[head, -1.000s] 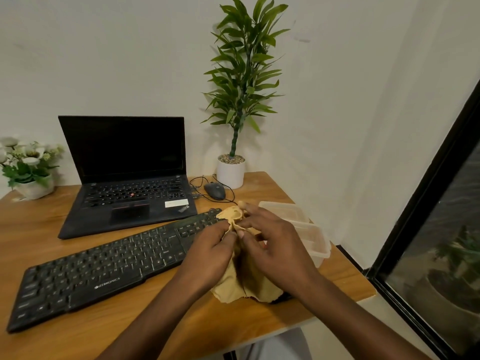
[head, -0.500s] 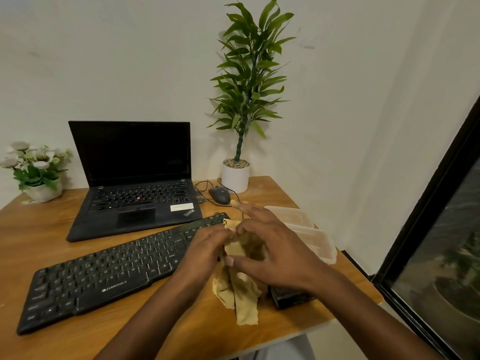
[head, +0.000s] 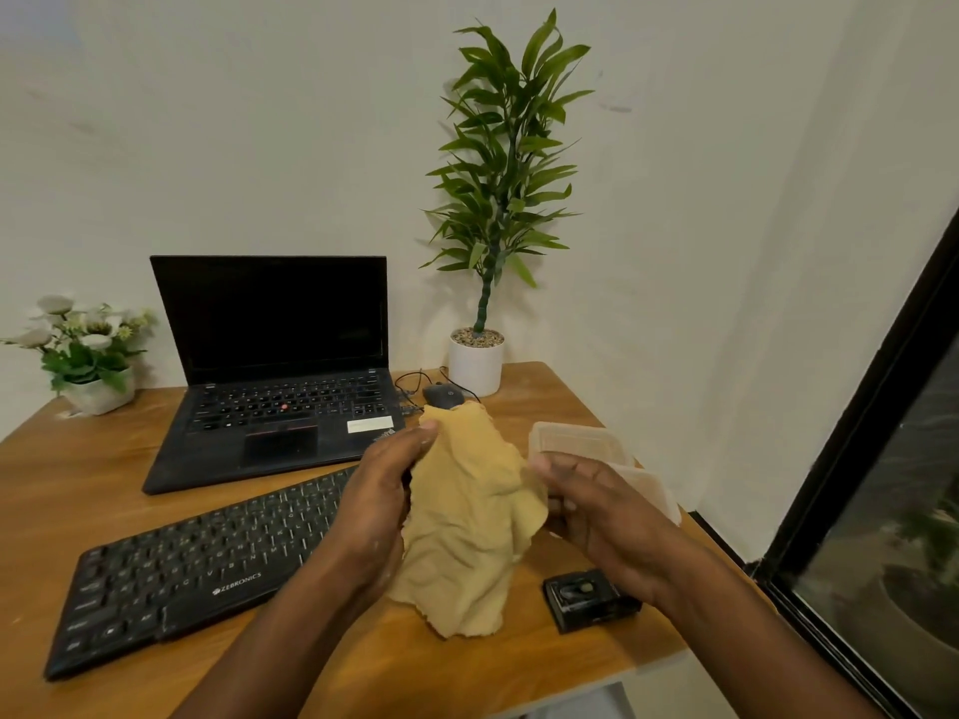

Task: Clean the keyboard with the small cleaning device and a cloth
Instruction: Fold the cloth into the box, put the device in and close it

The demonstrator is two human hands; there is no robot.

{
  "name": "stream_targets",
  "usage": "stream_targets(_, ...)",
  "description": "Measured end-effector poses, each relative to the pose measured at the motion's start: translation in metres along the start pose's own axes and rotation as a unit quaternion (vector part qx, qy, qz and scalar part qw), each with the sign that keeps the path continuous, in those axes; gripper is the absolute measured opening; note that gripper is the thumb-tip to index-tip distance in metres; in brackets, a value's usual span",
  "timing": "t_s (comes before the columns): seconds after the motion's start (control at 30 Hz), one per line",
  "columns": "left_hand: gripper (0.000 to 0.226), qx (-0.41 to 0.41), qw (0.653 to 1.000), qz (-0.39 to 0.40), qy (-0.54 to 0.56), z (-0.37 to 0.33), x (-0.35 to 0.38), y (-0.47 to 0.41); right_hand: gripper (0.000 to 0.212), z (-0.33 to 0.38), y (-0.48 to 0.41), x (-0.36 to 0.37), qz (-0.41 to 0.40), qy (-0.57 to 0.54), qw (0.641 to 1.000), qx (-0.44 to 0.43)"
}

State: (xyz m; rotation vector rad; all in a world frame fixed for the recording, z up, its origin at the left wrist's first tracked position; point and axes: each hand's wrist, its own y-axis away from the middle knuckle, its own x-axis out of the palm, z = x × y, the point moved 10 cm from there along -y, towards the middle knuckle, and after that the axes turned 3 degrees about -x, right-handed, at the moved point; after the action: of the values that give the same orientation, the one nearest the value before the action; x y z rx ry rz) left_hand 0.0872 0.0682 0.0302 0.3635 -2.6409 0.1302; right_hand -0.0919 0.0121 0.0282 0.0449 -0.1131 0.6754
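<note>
The left hand pinches the cloth at its upper edge and the right hand grips its right side, above the front right corner of the desk, beside the keyboard. Light and limp, it droops; bunching it into a pad should give firmer wiping.

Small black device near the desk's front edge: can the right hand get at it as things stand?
Probably yes. The device lies uncovered on the desk close beside the right hand, nothing between them. But that hand and the left hand both hold the cloth, so it must let go first.
</note>
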Motion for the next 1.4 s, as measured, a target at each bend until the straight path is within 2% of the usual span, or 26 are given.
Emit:
stream_targets(0.17, 0.036, 0.039, 0.996, 0.029, -0.081, -0.013, 0.007, 0.009, 0.02, 0.019, -0.003, -0.02, -0.085, 0.026, 0.995, -0.044)
stream_targets(0.27, 0.021, 0.089, 0.982, 0.024, -0.163, -0.026, 0.005, 0.012, 0.016, 0.037, -0.001, -0.022, -0.097, 0.083, 0.989, -0.075)
stream_targets(0.43, 0.021, 0.133, 0.97, 0.001, -0.201, -0.042, -0.002, 0.016, 0.023, 0.063, 0.0, -0.022, -0.08, 0.136, 0.984, -0.085)
stream_targets(0.53, 0.023, 0.126, 0.968, -0.005, -0.218, -0.044, -0.002, 0.015, 0.02, 0.079, -0.004, -0.03, -0.121, 0.181, 0.971, -0.098)
stream_targets(0.6, 0.018, 0.124, 0.961, -0.026, -0.246, -0.041, -0.002, 0.011, 0.017, 0.095, -0.006, -0.034, -0.183, 0.284, 0.931, -0.137)
stream_targets(0.67, 0.019, 0.138, 0.946, -0.078, -0.283, -0.04, -0.001, 0.007, 0.015, 0.11, -0.007, -0.023, -0.228, 0.411, 0.864, -0.18)
stream_targets(0.7, 0.021, 0.161, 0.93, -0.104, -0.313, -0.043, 0.001, 0.007, 0.018, 0.113, -0.008, -0.012, -0.232, 0.443, 0.844, -0.193)
stream_targets(0.73, 0.024, 0.193, 0.909, -0.119, -0.351, -0.047, 0.009, 0.008, 0.019, 0.113, -0.011, -0.001, -0.227, 0.45, 0.84, -0.199)
stream_targets(0.83, 0.033, 0.265, 0.839, -0.108, -0.463, -0.05, 0.042, 0.019, 0.009, 0.111, -0.023, 0.021, -0.202, 0.422, 0.859, -0.207)
stream_targets(0.97, 0.029, 0.3, 0.779, -0.119, -0.538, -0.055, 0.055, 0.034, 0.009, 0.111, -0.028, 0.022, -0.205, 0.373, 0.883, -0.197)
stream_targets(1.13, 0.028, 0.299, 0.734, -0.139, -0.594, -0.064, 0.056, 0.039, 0.012, 0.111, -0.024, 0.034, -0.192, 0.419, 0.863, -0.209)
stream_targets(1.27, 0.038, 0.297, 0.69, -0.154, -0.642, -0.07, 0.063, 0.042, 0.035, 0.102, -0.026, 0.045, -0.157, 0.364, 0.894, -0.209)
stream_targets(1.33, 0.034, 0.295, 0.686, -0.157, -0.646, -0.072, 0.061, 0.041, 0.044, 0.101, -0.023, 0.051, -0.139, 0.367, 0.896, -0.207)
stream_targets(1.4, 0.032, 0.288, 0.698, -0.16, -0.635, -0.073, 0.058, 0.039, 0.05, 0.099, -0.017, 0.06, -0.111, 0.397, 0.887, -0.207)
